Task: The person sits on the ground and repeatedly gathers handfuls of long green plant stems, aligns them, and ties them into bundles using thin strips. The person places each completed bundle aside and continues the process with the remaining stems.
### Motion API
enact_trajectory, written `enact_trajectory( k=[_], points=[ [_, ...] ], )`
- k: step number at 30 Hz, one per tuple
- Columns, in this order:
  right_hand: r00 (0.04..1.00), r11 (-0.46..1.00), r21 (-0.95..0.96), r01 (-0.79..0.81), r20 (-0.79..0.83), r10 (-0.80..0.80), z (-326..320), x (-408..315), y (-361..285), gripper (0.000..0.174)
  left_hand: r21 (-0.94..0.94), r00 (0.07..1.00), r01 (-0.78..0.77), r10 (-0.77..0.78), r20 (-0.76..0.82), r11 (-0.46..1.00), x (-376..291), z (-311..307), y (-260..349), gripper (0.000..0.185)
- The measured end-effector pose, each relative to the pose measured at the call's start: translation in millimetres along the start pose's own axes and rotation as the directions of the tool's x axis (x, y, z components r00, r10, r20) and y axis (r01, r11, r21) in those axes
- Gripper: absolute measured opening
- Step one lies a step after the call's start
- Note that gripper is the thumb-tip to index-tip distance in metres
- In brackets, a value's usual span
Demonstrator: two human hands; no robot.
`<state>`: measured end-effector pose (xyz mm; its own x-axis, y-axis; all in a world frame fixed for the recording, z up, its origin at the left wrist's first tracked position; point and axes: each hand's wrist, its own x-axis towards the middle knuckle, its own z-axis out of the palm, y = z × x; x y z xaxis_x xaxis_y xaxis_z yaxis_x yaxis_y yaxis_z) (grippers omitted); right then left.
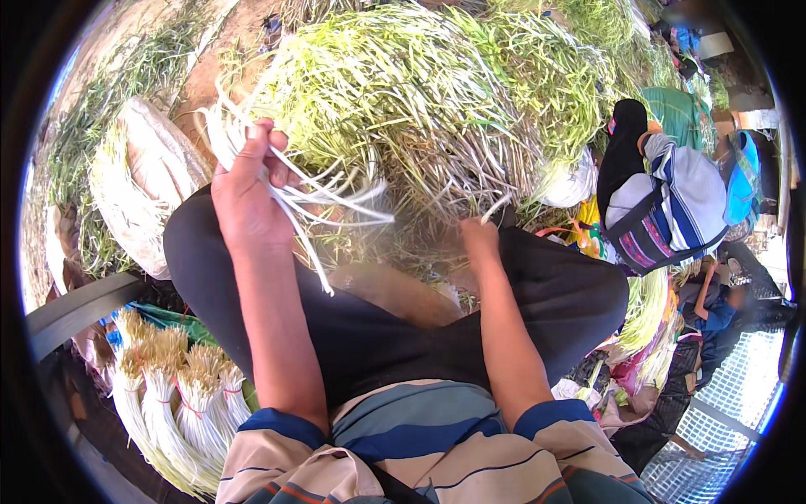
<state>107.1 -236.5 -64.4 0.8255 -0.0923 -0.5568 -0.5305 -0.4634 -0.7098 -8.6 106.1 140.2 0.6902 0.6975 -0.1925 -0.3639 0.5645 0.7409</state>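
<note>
My left hand (253,183) is raised over my left knee, its thumb and fingers closed on a loose bunch of long white stalks (340,211). Their ends fan out to both sides of the fist. Low beside my right knee, my right hand (481,242) is closed, with the pale end of a single stalk (496,208) sticking out of it. In front of me lies a large heap of green-topped, pale-stemmed stalks (403,94), loose and tangled. Its near edge reaches the ground between my crossed legs, where the view is partly blurred.
Tied bundles of white stalks (182,403) with brown root ends stand at lower left, near a dark beam (85,305). A whitish sack (167,148) with stalks lies left. At right sits a person in a striped top (683,195); another person (715,312) is behind.
</note>
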Motion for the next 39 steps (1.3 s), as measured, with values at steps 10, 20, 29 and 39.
enact_trajectory(
  k=[10,20,29,39],
  points=[
    [0.845,0.817,-0.22,0.534,0.107,-0.523,36,-4,-120,0.03,-0.129,0.971,0.229,-0.236,-0.039,0.965,-1,9,-52,0.019],
    [0.813,0.668,-0.494,0.557,0.159,-0.56,59,43,-168,0.027,-0.178,0.908,0.409,-0.419,-0.017,0.895,0,1,-89,0.028],
    [0.777,0.664,0.449,0.597,-0.118,-0.618,14,-11,-201,0.013,-0.099,0.854,0.476,-0.486,-0.185,0.874,6,-7,-116,0.016],
    [0.83,0.812,0.38,0.443,0.168,-0.531,32,-72,-150,0.022,0.114,0.862,0.484,-0.45,-0.234,0.867,-1,-4,-130,0.014]
  ],
)
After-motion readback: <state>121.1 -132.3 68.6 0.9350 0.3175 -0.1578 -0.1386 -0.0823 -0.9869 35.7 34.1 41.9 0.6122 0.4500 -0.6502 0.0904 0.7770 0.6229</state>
